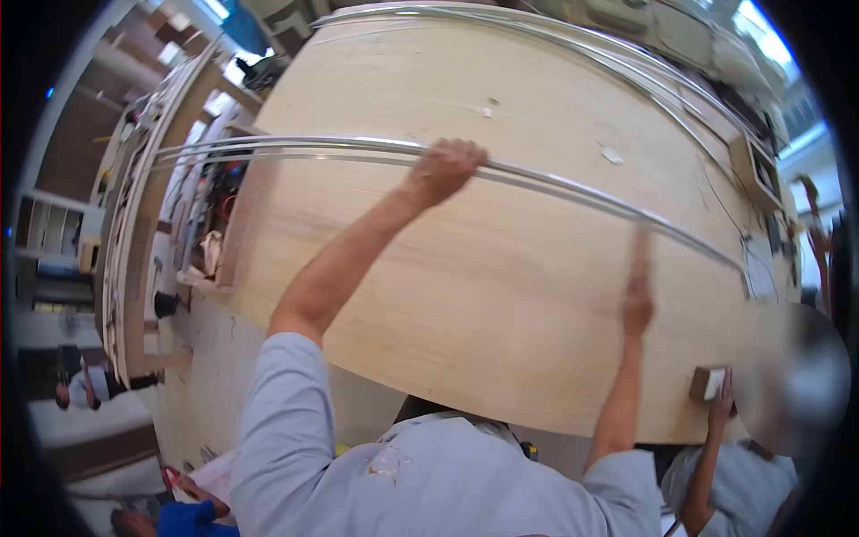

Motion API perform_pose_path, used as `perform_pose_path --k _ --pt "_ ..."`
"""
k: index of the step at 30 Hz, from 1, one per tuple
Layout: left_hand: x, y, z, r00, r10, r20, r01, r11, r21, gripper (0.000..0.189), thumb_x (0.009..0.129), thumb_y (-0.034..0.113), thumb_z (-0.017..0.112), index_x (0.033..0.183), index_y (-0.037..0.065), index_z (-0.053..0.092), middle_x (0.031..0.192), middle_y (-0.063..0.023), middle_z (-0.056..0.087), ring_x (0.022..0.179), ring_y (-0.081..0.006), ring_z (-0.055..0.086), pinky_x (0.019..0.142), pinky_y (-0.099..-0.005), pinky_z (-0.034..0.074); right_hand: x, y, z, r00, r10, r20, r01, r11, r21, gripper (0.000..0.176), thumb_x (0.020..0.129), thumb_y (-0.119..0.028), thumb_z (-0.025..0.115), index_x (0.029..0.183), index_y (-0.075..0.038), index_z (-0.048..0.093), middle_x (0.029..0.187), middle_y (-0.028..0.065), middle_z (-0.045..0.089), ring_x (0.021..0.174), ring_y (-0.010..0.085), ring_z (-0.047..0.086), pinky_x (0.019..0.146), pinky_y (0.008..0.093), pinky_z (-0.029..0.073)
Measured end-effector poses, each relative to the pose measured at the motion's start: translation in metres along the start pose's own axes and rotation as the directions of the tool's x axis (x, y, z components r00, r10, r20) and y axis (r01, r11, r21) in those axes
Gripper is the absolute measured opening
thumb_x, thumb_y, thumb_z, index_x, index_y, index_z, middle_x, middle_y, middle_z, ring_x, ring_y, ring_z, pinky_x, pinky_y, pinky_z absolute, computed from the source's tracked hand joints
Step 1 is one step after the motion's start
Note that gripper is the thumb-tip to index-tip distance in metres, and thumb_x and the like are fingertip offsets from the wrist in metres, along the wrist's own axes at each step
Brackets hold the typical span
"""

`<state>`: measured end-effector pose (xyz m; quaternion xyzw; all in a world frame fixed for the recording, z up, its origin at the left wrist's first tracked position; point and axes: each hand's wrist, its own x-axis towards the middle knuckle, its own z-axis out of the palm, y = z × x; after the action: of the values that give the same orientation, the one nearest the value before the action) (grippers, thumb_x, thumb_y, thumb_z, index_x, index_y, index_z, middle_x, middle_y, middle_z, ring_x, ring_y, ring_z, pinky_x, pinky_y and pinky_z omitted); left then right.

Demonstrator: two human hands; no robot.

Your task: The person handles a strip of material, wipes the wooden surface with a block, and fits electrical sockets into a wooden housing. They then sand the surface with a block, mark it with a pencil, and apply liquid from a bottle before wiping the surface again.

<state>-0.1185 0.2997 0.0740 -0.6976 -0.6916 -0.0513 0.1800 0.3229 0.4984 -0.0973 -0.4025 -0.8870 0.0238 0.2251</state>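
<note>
Long thin metal strips (573, 186) lie side by side across the wooden table (429, 268), reaching past its left edge. My left hand (447, 170) is wrapped round them near their middle, with the arm stretched forward. Farther right, my right hand (639, 286) is smeared by motion just on the near side of the strips. Its fingers point toward the strips, and whether they touch them cannot be made out.
More metal strips (617, 67) run along the table's far edge. A small wooden box (756, 170) stands at the far right. A co-worker's hand (721, 394) holds a small block (707, 383) at the near right corner. A shelf frame (148, 224) stands left.
</note>
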Motion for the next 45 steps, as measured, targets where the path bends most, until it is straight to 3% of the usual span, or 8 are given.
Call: perform_pose_path --k 5,11,26,30,35,37,42,45 --pt "-0.005 0.003 -0.012 1.000 0.023 -0.004 -0.024 0.994 -0.102 0.020 0.081 0.008 0.049 0.100 0.007 0.050 0.080 -0.0054 0.053 0.077 -0.0211 0.056 0.067 -0.0338 0.043 -0.026 -0.373 0.018 0.635 -0.646 0.423 0.364 0.733 0.574 0.068 0.078 0.000 0.045 0.141 -0.024 0.032 0.079 0.0123 0.058 0.069 0.0267 0.058 0.060 0.0414 0.048" --pt "-0.002 0.001 -0.040 1.000 -0.006 0.013 0.009 0.973 -0.230 0.022 0.079 0.007 0.050 0.101 0.005 0.050 0.080 -0.0056 0.052 0.078 -0.0219 0.055 0.066 -0.0340 0.042 0.117 -0.519 0.059 0.755 -0.603 0.260 0.296 0.666 0.685 0.043 0.084 -0.008 0.044 0.126 -0.012 0.049 0.093 0.0173 0.063 0.082 0.0321 0.061 0.069 0.0412 0.049" --pt "-0.005 0.003 -0.064 0.982 0.004 -0.188 -0.039 0.982 -0.187 0.023 0.078 0.008 0.055 0.101 0.006 0.051 0.077 -0.0037 0.051 0.074 -0.0178 0.053 0.064 -0.0314 0.042 0.204 0.016 0.044 0.850 0.525 0.049 -0.500 0.832 -0.240 0.031 0.081 -0.030 0.051 0.103 -0.012 0.063 0.084 0.0169 0.065 0.080 0.0384 0.062 0.071 0.0463 0.051" --pt "-0.012 0.003 -0.057 0.976 -0.015 -0.216 -0.025 0.983 -0.181 0.015 0.079 0.011 0.055 0.093 0.008 0.052 0.077 -0.0028 0.053 0.074 -0.0154 0.056 0.062 -0.0300 0.042 0.178 -0.128 0.064 0.999 0.001 -0.037 0.006 0.980 0.199 0.023 0.085 -0.017 0.054 0.104 -0.005 0.058 0.086 0.0150 0.065 0.083 0.0319 0.062 0.066 0.0411 0.049" --pt "-0.010 0.006 -0.046 0.972 -0.024 -0.235 -0.019 0.984 -0.176 0.007 0.079 0.013 0.053 0.085 0.009 0.054 0.072 -0.0027 0.056 0.069 -0.0174 0.059 0.058 -0.0301 0.044 0.007 -0.473 0.034 0.675 -0.396 0.623 -0.277 0.647 0.711 0.043 0.093 -0.027 0.048 0.127 -0.001 0.043 0.130 0.0207 0.045 0.124 0.0262 0.038 0.101 0.0413 0.029" --pt "-0.011 0.001 -0.042 0.979 -0.015 -0.204 -0.008 0.994 -0.112 0.006 0.080 0.014 0.052 0.084 0.009 0.054 0.072 -0.0034 0.058 0.070 -0.0184 0.061 0.059 -0.0314 0.047 -0.087 -0.547 0.035 0.760 -0.627 0.171 0.167 0.444 0.880 0.036 0.091 -0.021 0.042 0.119 -0.001 0.050 0.118 0.0214 0.054 0.113 0.0369 0.048 0.095 0.0459 0.037" --pt "-0.025 0.013 -0.025 0.991 0.016 -0.132 -0.035 0.989 -0.142 0.008 0.083 0.013 0.051 0.087 0.010 0.056 0.077 -0.0063 0.062 0.076 -0.0216 0.064 0.062 -0.0364 0.052 -0.065 -0.437 0.103 0.513 -0.568 0.643 0.337 0.823 0.457 0.017 0.085 -0.010 0.044 0.090 -0.005 0.059 0.082 0.0144 0.058 0.070 0.0252 0.055 0.058 0.0432 0.044" --pt "-0.028 0.012 -0.019 0.982 0.033 -0.186 -0.067 0.982 -0.176 0.007 0.083 0.012 0.050 0.085 0.009 0.056 0.077 -0.0086 0.062 0.075 -0.0237 0.064 0.063 -0.0353 0.052 0.022 -0.195 0.047 0.926 -0.343 0.158 0.359 0.930 -0.081 0.038 0.091 -0.015 0.044 0.129 -0.013 0.047 0.098 0.0125 0.064 0.052 0.0256 0.051 0.047 0.0338 0.044"
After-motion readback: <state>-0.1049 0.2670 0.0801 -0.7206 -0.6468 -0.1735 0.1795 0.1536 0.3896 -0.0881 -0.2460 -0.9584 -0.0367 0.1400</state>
